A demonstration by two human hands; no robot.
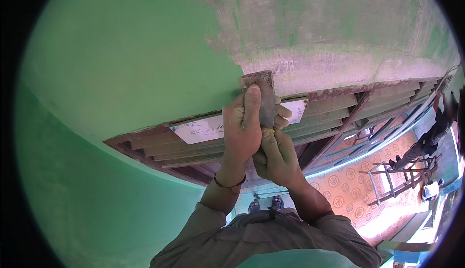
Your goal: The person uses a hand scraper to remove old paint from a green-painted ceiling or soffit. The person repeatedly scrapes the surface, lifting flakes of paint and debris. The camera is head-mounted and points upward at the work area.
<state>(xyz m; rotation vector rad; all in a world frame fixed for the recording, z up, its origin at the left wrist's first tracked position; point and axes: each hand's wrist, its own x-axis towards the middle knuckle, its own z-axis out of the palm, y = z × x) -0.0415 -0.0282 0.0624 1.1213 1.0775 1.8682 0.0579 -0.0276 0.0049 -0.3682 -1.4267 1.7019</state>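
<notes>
A wide flat scraper blade (268,101), worn and dusty, stands almost upright before the wall, its broad edge at the top. My left hand (242,122) grips the blade, with the thumb laid along its face and the fingertips showing past its far side. Lower down, my right hand (278,155) is closed around the yellow handle (270,130), most of which is hidden. Behind the blade, the wall has intact green paint (138,61) on the left and a patchy, scraped surface (308,57) on the right. Whether the edge touches the wall I cannot tell.
A brown wooden louvred vent (327,117) runs below the wall, bearing a white sign (199,130) with writing. My sandalled feet (277,202) stand far below. At right, a person (432,133) stands on a wooden trestle (396,181) over a patterned tile floor (334,191).
</notes>
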